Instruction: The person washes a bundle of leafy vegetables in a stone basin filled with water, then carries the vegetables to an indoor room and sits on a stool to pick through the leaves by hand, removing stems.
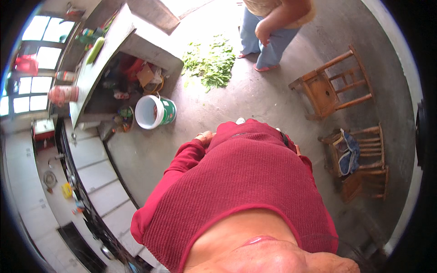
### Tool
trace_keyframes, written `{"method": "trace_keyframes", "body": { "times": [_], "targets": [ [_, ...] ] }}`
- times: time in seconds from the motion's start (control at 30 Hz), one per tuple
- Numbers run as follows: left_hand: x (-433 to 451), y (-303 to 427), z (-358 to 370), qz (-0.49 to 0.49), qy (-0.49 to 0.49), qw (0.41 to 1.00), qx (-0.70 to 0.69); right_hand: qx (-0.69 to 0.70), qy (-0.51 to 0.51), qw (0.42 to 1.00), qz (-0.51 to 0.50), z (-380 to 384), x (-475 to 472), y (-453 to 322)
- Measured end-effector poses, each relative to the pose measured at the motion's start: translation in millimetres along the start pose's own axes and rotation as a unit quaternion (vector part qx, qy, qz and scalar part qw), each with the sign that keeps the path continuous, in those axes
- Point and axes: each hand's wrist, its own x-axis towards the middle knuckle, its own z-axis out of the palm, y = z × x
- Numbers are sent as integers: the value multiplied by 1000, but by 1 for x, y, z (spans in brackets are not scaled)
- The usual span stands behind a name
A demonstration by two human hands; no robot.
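My left hand (205,137) hangs beside my left thigh, below a dark red sleeve. Its fingers are small and partly hidden, so whether it holds anything cannot be made out. Of my right hand (298,150) only a sliver shows past the right side of my dark red ribbed top (245,163). On the floor left of my left hand stands a white plastic bucket (146,112) with a green printed side and some brownish matter inside. Farther ahead, a spread of leafy greens (210,63) lies on the concrete floor in bright light.
Another person in blue trousers (273,44) stands beside the greens. At right are a wooden chair (321,92) and a second chair (368,146) with blue cloth (350,153) on it. On the left are a counter (82,88) bearing a green gourd (95,50) and white cabinets (106,194).
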Motion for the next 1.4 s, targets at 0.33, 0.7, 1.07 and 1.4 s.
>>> {"method": "trace_keyframes", "body": {
  "times": [0.33, 0.7, 1.07, 1.4],
  "targets": [
    [-60, 156, 83, -145, 54, 966, -206, -63, -57, 996, -41, -89, 62, -20],
    [-47, 159, 99, -142, 62, 966, -205, -60, -70, 995, -46, -96, 64, -6],
    [-25, 125, 62, -115, -35, 988, -97, 94, 22, 994, 48, -50, -4, 57],
    [0, 161, 14, -87, -55, 994, -33, -153, 248, 952, -94, -206, 109, -13]
  ]
}}
